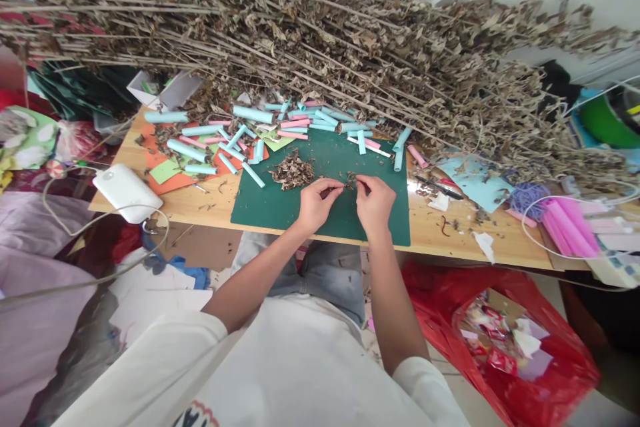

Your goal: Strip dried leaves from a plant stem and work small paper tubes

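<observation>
Over the dark green mat (270, 207), my left hand (320, 201) has its thumb and fingertips pinched together at some crumbled dry leaf; what they hold is too small to name. Facing it, my right hand (374, 201) is also closed in a pinch beside the small leaf bits (351, 180) between the two hands. A brown pile of crushed dry leaves (293, 171) lies on the mat left of my left hand. Blue paper tubes (253, 114) and pink paper tubes (295, 123) are scattered behind the mat.
Dried leafy stalks (300, 33) spread across the back of the wooden table (210, 203). A white power bank (127, 192) with a cable is at the left. Pink paper rolls (569, 227) and purple string (529, 201) lie right. A red bag (430, 297) of scraps sits below.
</observation>
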`<state>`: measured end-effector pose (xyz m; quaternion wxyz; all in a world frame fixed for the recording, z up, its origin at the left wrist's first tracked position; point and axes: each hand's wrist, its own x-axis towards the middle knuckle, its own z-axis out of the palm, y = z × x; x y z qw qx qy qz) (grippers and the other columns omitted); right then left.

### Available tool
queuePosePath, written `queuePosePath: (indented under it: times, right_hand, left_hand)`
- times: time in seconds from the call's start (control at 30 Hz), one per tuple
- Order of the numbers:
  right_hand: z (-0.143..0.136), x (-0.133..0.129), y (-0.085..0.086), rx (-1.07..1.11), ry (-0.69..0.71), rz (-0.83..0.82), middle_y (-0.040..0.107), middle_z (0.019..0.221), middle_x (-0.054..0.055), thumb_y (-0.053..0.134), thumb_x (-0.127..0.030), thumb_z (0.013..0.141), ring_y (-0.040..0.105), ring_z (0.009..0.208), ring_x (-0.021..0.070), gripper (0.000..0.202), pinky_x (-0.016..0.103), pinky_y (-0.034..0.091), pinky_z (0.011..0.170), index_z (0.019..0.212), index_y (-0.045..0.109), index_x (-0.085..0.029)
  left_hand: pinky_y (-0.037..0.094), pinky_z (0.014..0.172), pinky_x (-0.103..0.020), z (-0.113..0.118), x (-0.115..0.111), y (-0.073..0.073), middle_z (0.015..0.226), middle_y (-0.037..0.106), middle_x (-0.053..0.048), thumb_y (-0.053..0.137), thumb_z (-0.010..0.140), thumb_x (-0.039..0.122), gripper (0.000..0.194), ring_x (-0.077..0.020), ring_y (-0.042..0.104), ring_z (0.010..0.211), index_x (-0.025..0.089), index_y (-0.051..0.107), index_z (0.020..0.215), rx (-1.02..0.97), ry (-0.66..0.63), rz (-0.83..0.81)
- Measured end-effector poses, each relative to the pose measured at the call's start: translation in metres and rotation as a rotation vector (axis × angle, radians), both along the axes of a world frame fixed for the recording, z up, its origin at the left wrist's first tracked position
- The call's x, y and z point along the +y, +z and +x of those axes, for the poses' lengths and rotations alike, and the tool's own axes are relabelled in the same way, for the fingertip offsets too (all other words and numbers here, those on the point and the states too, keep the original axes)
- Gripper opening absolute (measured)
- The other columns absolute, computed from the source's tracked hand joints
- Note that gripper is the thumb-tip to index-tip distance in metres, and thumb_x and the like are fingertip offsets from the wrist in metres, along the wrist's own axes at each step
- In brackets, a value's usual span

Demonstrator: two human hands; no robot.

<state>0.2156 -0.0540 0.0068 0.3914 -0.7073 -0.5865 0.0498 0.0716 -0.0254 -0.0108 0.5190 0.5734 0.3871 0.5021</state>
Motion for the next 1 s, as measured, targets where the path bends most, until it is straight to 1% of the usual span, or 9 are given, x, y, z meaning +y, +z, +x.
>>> queuePosePath:
  times: [0.07,0.17,0.23,0.4,0.5,0.6,0.7,0.83,1.0]
  right_hand:
    - [0.004,0.001,0.0,-0.02,0.026,-0.03,0.072,0.094,0.01,0.044,-0.013,0.086,0.066,0.089,0.0224,0.03,0.037,0.051,0.085,0.096,0.072,-0.018]
    - [0.001,-0.002,0.006,-0.039,-0.008,-0.036,0.072,0.097,0.011,0.043,-0.012,0.085,0.066,0.092,0.0229,0.034,0.038,0.052,0.086,0.101,0.072,-0.017]
    - [-0.005,-0.007,0.012,0.01,-0.005,-0.023,0.071,0.099,0.01,0.047,-0.017,0.087,0.066,0.089,0.0218,0.03,0.037,0.054,0.084,0.104,0.072,-0.018]
    - [-0.019,-0.016,0.021,0.287,0.179,-0.059,0.072,0.101,0.007,0.058,-0.03,0.088,0.068,0.085,0.0183,0.026,0.032,0.057,0.077,0.108,0.072,-0.02]
    - [-0.02,-0.016,0.019,0.352,0.149,-0.067,0.074,0.097,0.007,0.061,-0.033,0.087,0.069,0.084,0.019,0.024,0.032,0.057,0.076,0.101,0.073,-0.019]
    - [-0.019,-0.015,0.017,0.35,0.126,-0.075,0.074,0.094,0.007,0.06,-0.034,0.087,0.069,0.083,0.0193,0.022,0.032,0.056,0.076,0.095,0.074,-0.019]
    - [-0.018,-0.015,0.018,0.31,0.119,-0.075,0.074,0.09,0.006,0.058,-0.032,0.088,0.068,0.079,0.0188,0.02,0.032,0.056,0.074,0.09,0.073,-0.02]
    - [-0.018,-0.016,0.02,0.231,0.119,-0.034,0.072,0.085,0.005,0.054,-0.029,0.089,0.066,0.075,0.0176,0.019,0.031,0.054,0.072,0.086,0.071,-0.02]
    - [-0.019,-0.016,0.02,0.164,0.119,-0.025,0.07,0.085,0.005,0.049,-0.027,0.09,0.064,0.077,0.0182,0.019,0.032,0.052,0.075,0.087,0.067,-0.021]
  left_hand:
    - [0.054,0.076,-0.027,0.0,0.0,0.003,0.094,0.07,-0.008,0.068,0.083,0.026,0.011,-0.0162,0.066,0.089,0.018,0.075,0.087,0.002,0.011,0.043]
    - [0.055,0.069,-0.025,-0.001,-0.001,0.005,0.1,0.068,-0.009,0.069,0.083,0.027,0.015,-0.0161,0.066,0.088,0.018,0.076,0.093,0.011,0.008,0.033]
    - [0.055,0.069,-0.024,-0.002,-0.001,0.006,0.102,0.067,-0.009,0.068,0.083,0.028,0.018,-0.0157,0.066,0.088,0.018,0.076,0.096,0.01,-0.007,0.03]
    - [0.055,0.075,-0.026,-0.002,-0.001,0.003,0.098,0.068,-0.008,0.066,0.085,0.026,0.017,-0.0154,0.066,0.089,0.019,0.076,0.095,0.018,-0.01,0.067]
    - [0.055,0.08,-0.028,-0.002,-0.001,0.0,0.098,0.071,-0.008,0.066,0.085,0.025,0.017,-0.0163,0.067,0.09,0.019,0.076,0.097,-0.004,-0.022,0.043]
    - [0.056,0.081,-0.03,0.0,-0.001,-0.002,0.099,0.073,-0.008,0.068,0.083,0.024,0.02,-0.0175,0.068,0.089,0.018,0.074,0.1,-0.023,-0.034,-0.047]
    - [0.056,0.081,-0.031,0.0,-0.001,-0.003,0.095,0.074,-0.007,0.07,0.081,0.026,0.018,-0.0173,0.069,0.084,0.017,0.074,0.096,-0.016,-0.037,-0.096]
    - [0.056,0.08,-0.03,0.0,-0.002,-0.001,0.095,0.073,-0.007,0.071,0.081,0.029,0.019,-0.0171,0.069,0.084,0.017,0.074,0.095,-0.026,-0.059,-0.058]
    - [0.055,0.076,-0.028,-0.001,-0.003,0.002,0.093,0.073,-0.008,0.069,0.082,0.031,0.02,-0.0165,0.068,0.082,0.017,0.074,0.095,0.011,-0.051,-0.042]
